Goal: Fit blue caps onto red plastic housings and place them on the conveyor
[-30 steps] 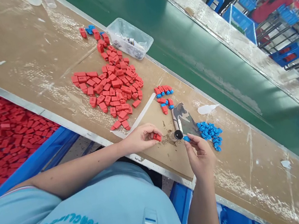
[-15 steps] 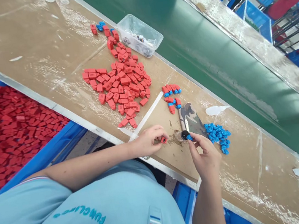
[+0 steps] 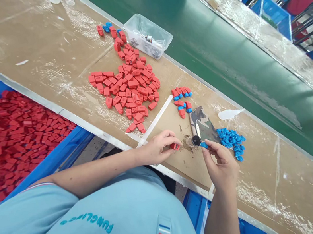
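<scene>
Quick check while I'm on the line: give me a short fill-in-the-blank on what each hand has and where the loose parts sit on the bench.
1. The left hand pinches a small ____ plastic piece.
2. The right hand holds a small ____ piece at its fingertips.
3. The pile of blue pieces lies on the bench beside the ____ hand.
4. The clear plastic tub sits between the pile of red pieces and the ____ conveyor belt.

Missing words: red; blue; right; green
</scene>
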Tool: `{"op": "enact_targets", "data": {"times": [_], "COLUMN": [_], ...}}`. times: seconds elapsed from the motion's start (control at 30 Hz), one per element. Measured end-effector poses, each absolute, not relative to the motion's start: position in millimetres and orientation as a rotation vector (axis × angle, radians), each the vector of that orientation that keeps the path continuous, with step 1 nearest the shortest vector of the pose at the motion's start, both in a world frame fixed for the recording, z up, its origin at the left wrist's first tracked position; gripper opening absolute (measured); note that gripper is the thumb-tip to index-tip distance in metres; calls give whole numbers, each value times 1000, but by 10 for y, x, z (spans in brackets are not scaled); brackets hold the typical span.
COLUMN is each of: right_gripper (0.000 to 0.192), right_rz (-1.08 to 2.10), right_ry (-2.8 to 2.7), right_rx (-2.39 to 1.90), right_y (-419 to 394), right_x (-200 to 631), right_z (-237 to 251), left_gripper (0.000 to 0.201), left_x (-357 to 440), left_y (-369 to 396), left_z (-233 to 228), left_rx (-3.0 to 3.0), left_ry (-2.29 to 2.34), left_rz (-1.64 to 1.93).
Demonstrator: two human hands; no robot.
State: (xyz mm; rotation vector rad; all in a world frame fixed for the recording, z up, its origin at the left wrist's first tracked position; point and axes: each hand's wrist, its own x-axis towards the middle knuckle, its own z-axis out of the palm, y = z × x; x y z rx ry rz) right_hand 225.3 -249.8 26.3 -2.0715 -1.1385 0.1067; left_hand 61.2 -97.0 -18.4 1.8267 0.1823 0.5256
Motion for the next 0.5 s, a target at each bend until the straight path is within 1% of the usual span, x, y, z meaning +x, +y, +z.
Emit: {"op": "enact_targets", "data": {"times": [0.13,0.27,0.37,0.5], "right_gripper": [22,22,23,21], "right_rz": [325,449,493,497], "right_ry": [-944,-841,-775,-763], "right_rx": [-1877,-1797,-1779,-1741], "right_y": [-2536,-2543,-2547,-2554], "right_x": [2153,2010,1941,1899], "right_z": [256,207,141,86], "left_gripper": [24,24,23,28], "left_x": [616,627,650,678], "left_y": [-969,-978,-988,-1008], "left_z": [-185,-182,-202,-235], "left_rx": [1772,1546,1299,1227], "left_ry": [177,212,184,240], "left_rz": [471,368,252,257]}}
